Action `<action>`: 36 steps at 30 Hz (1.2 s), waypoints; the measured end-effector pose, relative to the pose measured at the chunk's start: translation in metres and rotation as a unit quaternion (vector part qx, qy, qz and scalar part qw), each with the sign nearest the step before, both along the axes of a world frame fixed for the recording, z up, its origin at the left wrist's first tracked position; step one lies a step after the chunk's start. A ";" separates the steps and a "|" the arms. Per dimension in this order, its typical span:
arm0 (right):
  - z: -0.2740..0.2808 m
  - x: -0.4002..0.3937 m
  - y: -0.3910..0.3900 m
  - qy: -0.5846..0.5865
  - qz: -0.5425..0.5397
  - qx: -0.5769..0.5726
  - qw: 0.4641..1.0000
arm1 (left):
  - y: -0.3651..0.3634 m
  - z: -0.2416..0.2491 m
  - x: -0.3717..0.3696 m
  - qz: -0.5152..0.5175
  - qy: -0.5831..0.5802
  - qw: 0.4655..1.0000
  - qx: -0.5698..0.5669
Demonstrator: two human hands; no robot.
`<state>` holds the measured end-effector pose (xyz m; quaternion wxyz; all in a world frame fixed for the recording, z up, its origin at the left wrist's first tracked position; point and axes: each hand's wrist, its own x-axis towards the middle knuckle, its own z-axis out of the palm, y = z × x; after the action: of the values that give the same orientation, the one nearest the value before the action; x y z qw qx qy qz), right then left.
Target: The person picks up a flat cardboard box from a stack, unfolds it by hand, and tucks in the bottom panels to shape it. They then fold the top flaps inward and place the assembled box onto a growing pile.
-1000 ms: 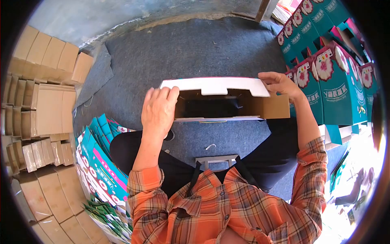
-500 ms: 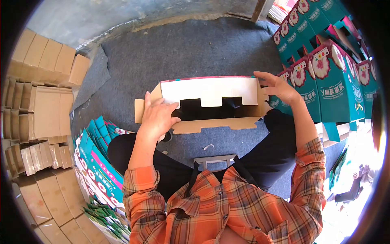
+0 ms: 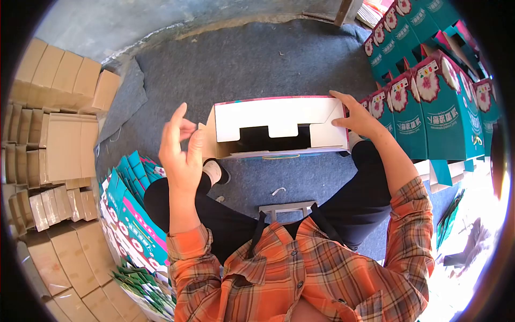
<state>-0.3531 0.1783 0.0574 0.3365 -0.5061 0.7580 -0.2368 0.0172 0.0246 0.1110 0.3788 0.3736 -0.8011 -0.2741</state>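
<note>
A cardboard gift box (image 3: 230, 115) stands on the floor between my legs, its flapped end facing up. Its far flap is white with a notched edge and is folded inward over a dark opening. A white side flap (image 3: 328, 134) on the right lies folded in as well. My right hand (image 3: 357, 114) grips the far right corner, thumb on the white flaps and fingers over the outer edge. Just off the left end, beside a brown side flap (image 3: 210, 140), my left hand (image 3: 179, 147) has its fingers spread and holds nothing.
Finished-looking teal and magenta boxes (image 3: 445, 118) are stacked on the right. Flat teal printed cartons (image 3: 131, 214) lean near my left knee. Brown cartons (image 3: 70, 145) are piled along the left. A small grey stool (image 3: 287, 208) is between my thighs.
My left hand has come off the box and opened to the left. The right side flap is now folded in, and the near brown flap no longer sticks out toward me.
</note>
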 end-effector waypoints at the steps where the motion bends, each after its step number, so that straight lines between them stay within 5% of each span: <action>1: 0.000 0.000 0.000 0.003 0.001 0.002 1.000 | -0.003 -0.010 0.001 0.001 0.001 1.000 0.000; 3: 0.001 0.000 -0.001 0.006 0.002 0.004 1.000 | -0.006 -0.023 0.002 -0.142 0.115 0.936 0.301; 4: 0.002 0.000 -0.001 -0.008 -0.004 0.012 1.000 | -0.004 -0.030 0.000 -0.175 0.051 0.928 0.324; 8: 0.000 0.000 -0.002 -0.010 -0.009 0.017 1.000 | 0.004 -0.049 -0.010 -0.266 -0.078 0.921 0.273; 11: -0.004 0.000 -0.003 0.006 -0.007 0.007 1.000 | 0.015 -0.052 -0.035 -0.138 -0.155 0.947 0.246; 14: -0.007 0.000 -0.001 0.010 -0.010 -0.013 1.000 | 0.015 -0.072 -0.046 -0.059 -0.038 0.994 0.088; 16: -0.010 0.001 0.001 0.076 -0.004 -0.045 0.996 | 0.013 -0.073 -0.050 -0.083 -0.205 0.972 -0.077; 20: 0.002 0.015 0.005 0.256 0.034 -0.119 0.959 | 0.015 -0.083 -0.049 -0.109 -0.301 0.941 -0.110; 23: 0.007 0.034 0.014 0.268 0.134 -0.196 0.934 | 0.019 -0.073 -0.050 -0.126 -0.330 0.924 -0.145; 27: 0.006 0.067 0.022 0.316 0.236 -0.107 0.913 | 0.029 -0.060 -0.051 -0.150 -0.341 0.923 -0.096; 36: -0.005 0.064 0.017 0.275 0.260 -0.050 0.924 | 0.024 -0.070 -0.048 -0.194 -0.383 0.900 -0.075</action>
<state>-0.2891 0.1948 0.0522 0.1386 -0.7471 0.6495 -0.0294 -0.0312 0.0488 0.0409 0.0095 0.2573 -0.9592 -0.1169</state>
